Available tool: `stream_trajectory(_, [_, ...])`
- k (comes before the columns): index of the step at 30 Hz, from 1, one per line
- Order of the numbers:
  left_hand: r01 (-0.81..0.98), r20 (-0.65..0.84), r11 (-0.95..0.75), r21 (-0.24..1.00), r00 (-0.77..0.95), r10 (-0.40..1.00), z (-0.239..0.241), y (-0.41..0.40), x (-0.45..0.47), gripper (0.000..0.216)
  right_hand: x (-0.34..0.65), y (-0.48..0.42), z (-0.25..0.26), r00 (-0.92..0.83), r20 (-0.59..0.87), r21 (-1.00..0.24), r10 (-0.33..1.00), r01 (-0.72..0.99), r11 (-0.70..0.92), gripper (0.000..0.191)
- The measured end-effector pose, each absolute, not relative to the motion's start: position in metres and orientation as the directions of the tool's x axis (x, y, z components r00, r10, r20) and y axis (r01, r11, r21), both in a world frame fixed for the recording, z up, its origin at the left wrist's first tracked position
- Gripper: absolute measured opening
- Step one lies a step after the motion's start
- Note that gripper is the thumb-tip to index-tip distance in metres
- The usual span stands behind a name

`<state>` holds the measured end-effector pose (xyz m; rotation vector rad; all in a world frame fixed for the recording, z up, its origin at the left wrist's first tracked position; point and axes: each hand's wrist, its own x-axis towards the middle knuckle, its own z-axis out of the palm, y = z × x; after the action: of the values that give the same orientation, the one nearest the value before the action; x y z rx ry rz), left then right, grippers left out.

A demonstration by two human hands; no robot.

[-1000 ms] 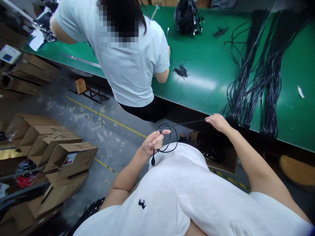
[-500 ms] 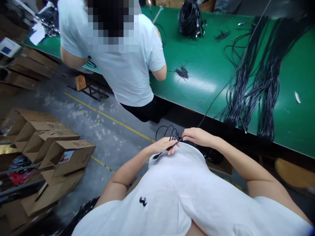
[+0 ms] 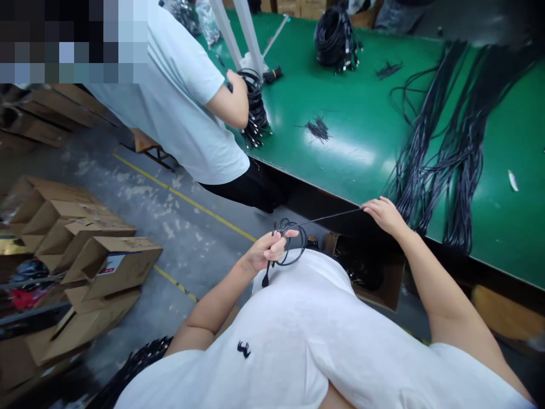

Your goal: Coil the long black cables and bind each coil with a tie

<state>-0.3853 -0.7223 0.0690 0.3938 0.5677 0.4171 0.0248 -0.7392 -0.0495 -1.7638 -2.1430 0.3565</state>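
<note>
My left hand (image 3: 270, 250) is closed around a coiled black cable (image 3: 303, 245) in front of my white shirt. Several loops stand out to the right of the fingers, and a dark connector hangs below them. From the coil a straight stretch of the same cable runs up to my right hand (image 3: 385, 215), which pinches it near the edge of the green table (image 3: 340, 170). Close beyond that hand, long bundles of black cables (image 3: 462, 159) lie across the table; their near ends reach its front edge.
At the left a co-worker in a light blue shirt (image 3: 187, 113) has an arm by a cable bundle (image 3: 255, 108). Farther back sits another coiled bundle (image 3: 334, 42). Short black pieces (image 3: 318, 129) lie on the table. Cardboard boxes (image 3: 123, 272) stand on the floor at left; one box (image 3: 394, 284) is under the table.
My right hand has moved right and up, away from the left, drawing the cable straight. My left hand has shifted slightly left. The co-worker has moved left, exposing a cable bundle.
</note>
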Motion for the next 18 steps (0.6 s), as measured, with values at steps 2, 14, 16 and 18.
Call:
stream_trajectory(2, [-0.327, -0.420, 0.831, 0.450, 0.744, 0.520, 0.071, -0.721, -0.389, 0.041, 0.017, -0.754, -0.042, -0.217, 0.072, -0.336, 0.974, 0.914, 0.228, 0.044])
stream_trajectory(14, [-0.520, -0.568, 0.759, 0.393, 0.512, 0.645, 0.075, -0.713, -0.431, 0.026, -0.042, -0.764, 0.015, -0.208, 0.118, -0.626, 0.971, 0.744, 0.235, 0.033])
stream_trajectory(16, [-0.481, -0.587, 0.782, 0.395, 0.523, 0.618, 0.072, -0.716, -0.431, 0.025, -0.030, -0.755, 0.018, -0.200, 0.124, -0.630, 0.972, 0.741, 0.233, 0.033])
stream_trajectory(18, [-0.427, -0.584, 0.812, 0.398, 0.564, 0.584, 0.071, -0.717, -0.429, 0.022, -0.032, -0.746, 0.022, -0.281, 0.100, -0.612, 0.954, 0.739, 0.282, 0.034])
